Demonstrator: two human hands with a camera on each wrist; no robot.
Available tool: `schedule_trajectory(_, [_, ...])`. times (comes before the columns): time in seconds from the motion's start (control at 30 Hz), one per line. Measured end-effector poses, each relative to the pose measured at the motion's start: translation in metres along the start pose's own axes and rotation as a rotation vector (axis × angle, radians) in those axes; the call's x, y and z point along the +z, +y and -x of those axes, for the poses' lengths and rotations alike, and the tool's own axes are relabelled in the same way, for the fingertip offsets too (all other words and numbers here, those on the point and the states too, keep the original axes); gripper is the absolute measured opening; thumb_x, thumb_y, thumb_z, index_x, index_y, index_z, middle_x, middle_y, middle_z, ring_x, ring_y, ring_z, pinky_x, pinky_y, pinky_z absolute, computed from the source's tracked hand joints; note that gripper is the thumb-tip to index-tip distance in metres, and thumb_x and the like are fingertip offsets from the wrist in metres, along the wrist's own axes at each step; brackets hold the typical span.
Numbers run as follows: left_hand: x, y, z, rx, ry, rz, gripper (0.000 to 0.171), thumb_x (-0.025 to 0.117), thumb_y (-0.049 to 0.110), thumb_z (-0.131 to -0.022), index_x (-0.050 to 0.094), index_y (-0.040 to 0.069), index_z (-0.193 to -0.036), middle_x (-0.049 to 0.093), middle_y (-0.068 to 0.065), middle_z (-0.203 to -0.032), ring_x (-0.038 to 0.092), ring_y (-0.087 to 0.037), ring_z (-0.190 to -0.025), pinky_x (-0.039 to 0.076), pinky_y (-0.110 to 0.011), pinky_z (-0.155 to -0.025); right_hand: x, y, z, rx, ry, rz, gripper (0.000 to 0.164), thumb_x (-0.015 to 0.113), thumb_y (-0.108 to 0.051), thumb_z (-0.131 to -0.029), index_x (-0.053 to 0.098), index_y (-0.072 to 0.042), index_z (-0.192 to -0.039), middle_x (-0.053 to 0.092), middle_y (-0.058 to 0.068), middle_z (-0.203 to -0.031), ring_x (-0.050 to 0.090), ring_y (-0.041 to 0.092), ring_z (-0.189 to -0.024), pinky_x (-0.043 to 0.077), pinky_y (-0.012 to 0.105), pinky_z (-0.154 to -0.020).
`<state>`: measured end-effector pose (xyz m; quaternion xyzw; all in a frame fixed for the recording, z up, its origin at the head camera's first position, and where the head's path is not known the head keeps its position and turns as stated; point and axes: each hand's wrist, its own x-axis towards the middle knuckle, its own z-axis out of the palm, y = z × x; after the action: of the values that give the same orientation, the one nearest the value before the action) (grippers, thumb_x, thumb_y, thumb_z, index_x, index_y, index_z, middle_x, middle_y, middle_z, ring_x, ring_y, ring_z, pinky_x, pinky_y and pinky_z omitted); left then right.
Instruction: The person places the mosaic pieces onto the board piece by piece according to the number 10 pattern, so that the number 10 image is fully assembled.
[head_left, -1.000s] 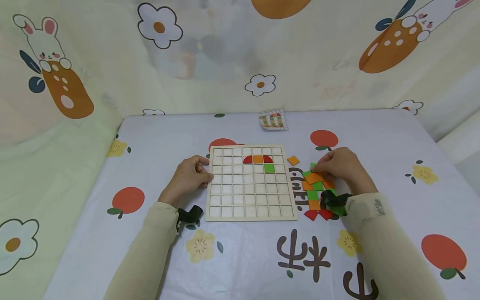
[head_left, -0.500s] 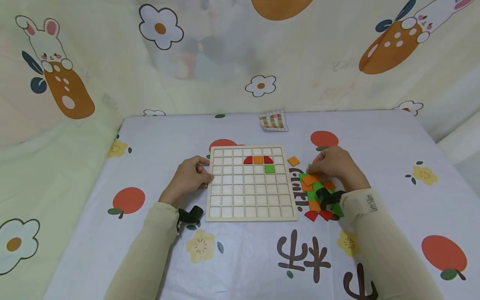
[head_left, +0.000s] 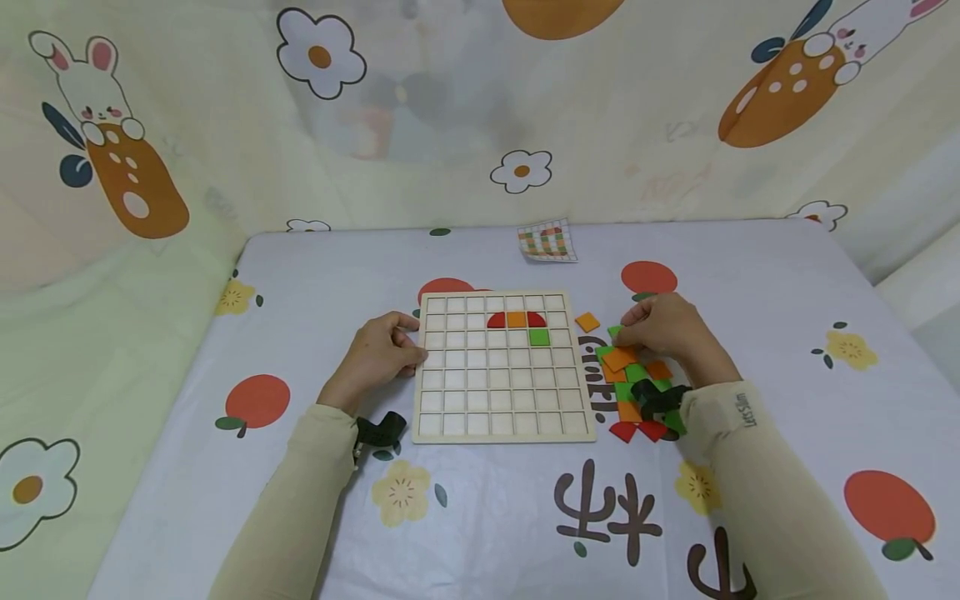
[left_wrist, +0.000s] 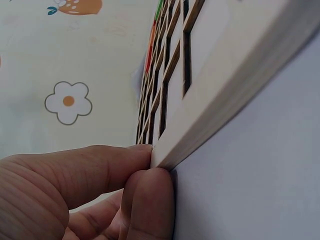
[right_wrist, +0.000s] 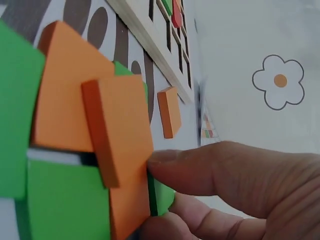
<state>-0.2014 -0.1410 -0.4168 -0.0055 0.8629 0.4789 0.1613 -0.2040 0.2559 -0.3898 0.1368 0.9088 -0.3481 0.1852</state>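
My left hand (head_left: 382, 354) holds the left edge of a wooden grid board (head_left: 465, 400), fingertips right against the frame in the left wrist view. Set in the board's upper squares are two red quarter-round pieces (head_left: 496, 320), an orange square (head_left: 516, 320) between them and a green square (head_left: 539, 337) below. My right hand (head_left: 667, 329) is at the far end of a pile of loose tiles, pinching a green tile (right_wrist: 161, 195) between thumb and fingers. Close beside its thumb, an orange tile (right_wrist: 122, 130) lies tilted over others in the right wrist view.
Several orange and green tiles (head_left: 625, 392) are heaped right of the board, red pieces (head_left: 622, 431) at the near end. A single orange tile (head_left: 587, 322) lies apart by the board's right edge. Behind the board rests a small patterned card (head_left: 547, 242) with a coloured grid.
My right hand has shifted slightly left across the pile, and the green tile at its fingertips has moved left too. The left hand stays at the board's edge.
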Motion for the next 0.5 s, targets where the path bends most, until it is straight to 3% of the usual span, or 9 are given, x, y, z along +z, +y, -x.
schedule_trajectory(0.33, [-0.0010, -0.0004, 0.0006, 0.005, -0.005, 0.004, 0.044, 0.077, 0.008, -0.093, 0.060, 0.002, -0.133, 0.063, -0.009, -0.092, 0.067, -0.014, -0.068, 0.052, -0.023, -0.062, 0.0033, -0.0077, 0.0024, -0.021, -0.016, -0.081, 0.030, 0.075, -0.017, -0.093, 0.062, -0.002, -0.115, 0.066, 0.018, -0.105, 0.068, 0.026, -0.084, 0.062, 0.030, -0.073])
schedule_trajectory(0.5, [-0.0011, -0.0008, 0.0004, 0.005, -0.005, 0.012, 0.044, 0.076, 0.008, -0.093, 0.060, 0.002, -0.133, 0.063, -0.009, -0.092, 0.067, -0.014, -0.068, 0.053, -0.023, -0.062, 0.0054, -0.0088, -0.0006, -0.065, -0.020, -0.213, 0.028, 0.070, -0.017, -0.098, 0.063, 0.001, -0.119, 0.072, 0.013, -0.096, 0.071, 0.020, -0.076, 0.061, 0.027, -0.072])
